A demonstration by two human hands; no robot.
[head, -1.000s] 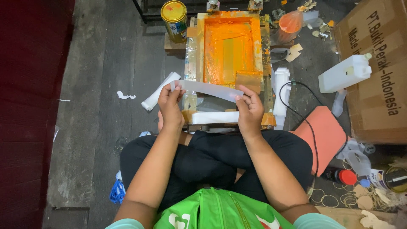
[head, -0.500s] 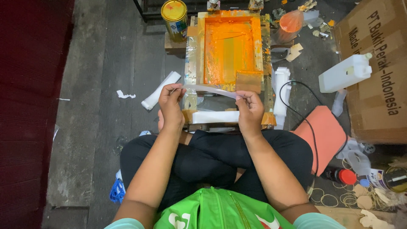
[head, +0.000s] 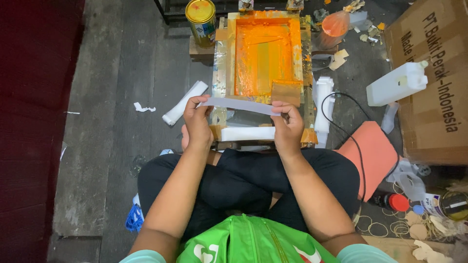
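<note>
I sit cross-legged on the floor facing a wooden screen-printing frame (head: 222, 58) whose mesh is covered in orange ink. A brown squeegee block (head: 286, 92) lies at its near right corner. My left hand (head: 197, 122) and my right hand (head: 288, 125) pinch the two ends of a thin white strip (head: 241, 104), stretched flat between them just above the frame's near edge. Below it a stack of white strips (head: 246, 133) rests on the printing base.
A yellow-lidded tin (head: 201, 17) stands at the frame's far left. White rolled sheets (head: 184, 103) lie left, more white strips (head: 322, 104) right. A white jug (head: 399, 84), a cardboard box (head: 434, 73), an orange pad (head: 370, 156) and a black cable (head: 358, 146) crowd the right.
Both hands have lifted the white strip slightly and turned it flatter, so it now shows thin and edge-on; the hands stay at the frame's near edge.
</note>
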